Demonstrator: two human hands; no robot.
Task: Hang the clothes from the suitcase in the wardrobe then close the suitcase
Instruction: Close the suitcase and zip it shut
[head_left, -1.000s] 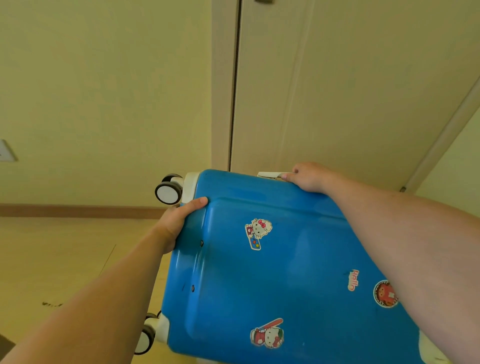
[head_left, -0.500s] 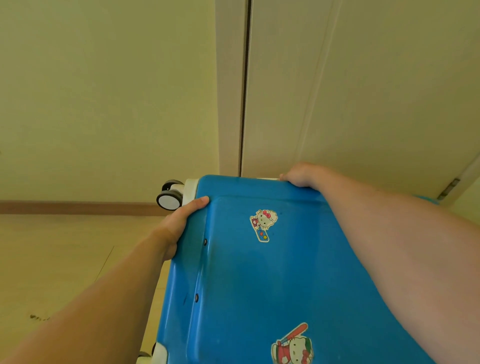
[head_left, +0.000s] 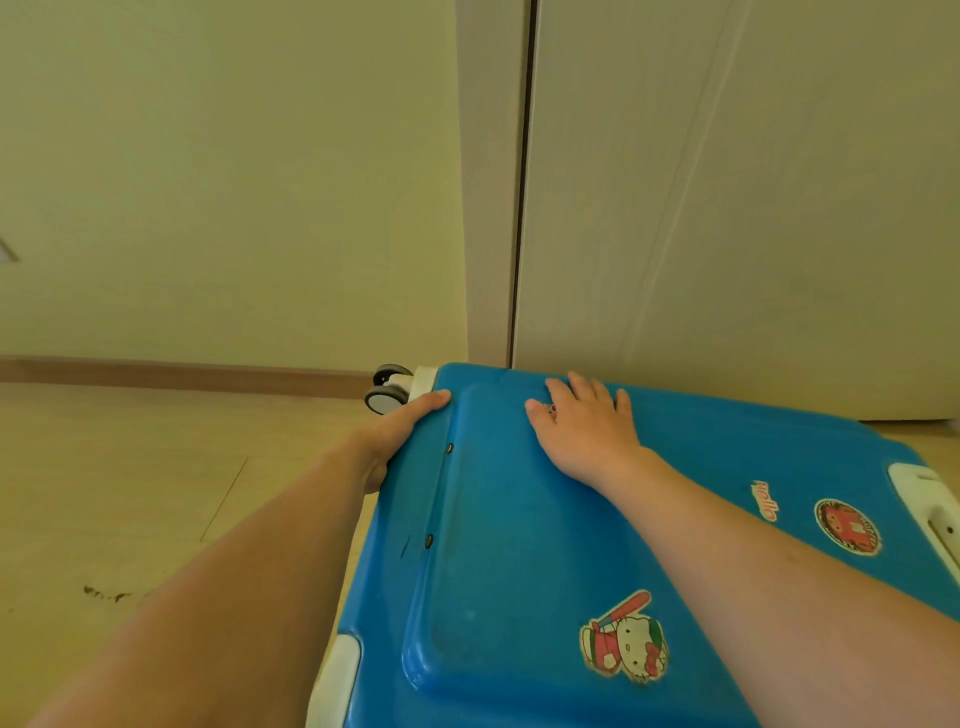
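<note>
Blue hard-shell plastic suitcase (head_left: 519, 545) lying closed and flat on pale wood-look floor (head_left: 130, 493) beside a white wardrobe door (head_left: 727, 208), smooth lid bearing a cartoon-cat sticker with baseball bat (head_left: 623, 642), a round red sticker (head_left: 848, 526) and red lettering reading "hello" (head_left: 767, 500). Left hand (head_left: 400, 423) gripping the far-left edge near grey caster wheels (head_left: 387, 396), thumb on top; right hand (head_left: 582, 421) pressed flat on the lid, fingers straight, holding nothing.

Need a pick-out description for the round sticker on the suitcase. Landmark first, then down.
Start at the blue suitcase lying on the floor in front of the closed pale door. Go to its right end, near the white handle. The round sticker sits just right of the small pink "hello" sticker; it is the only circular one, dark-rimmed, unlike the cat sticker with the bat.
</note>
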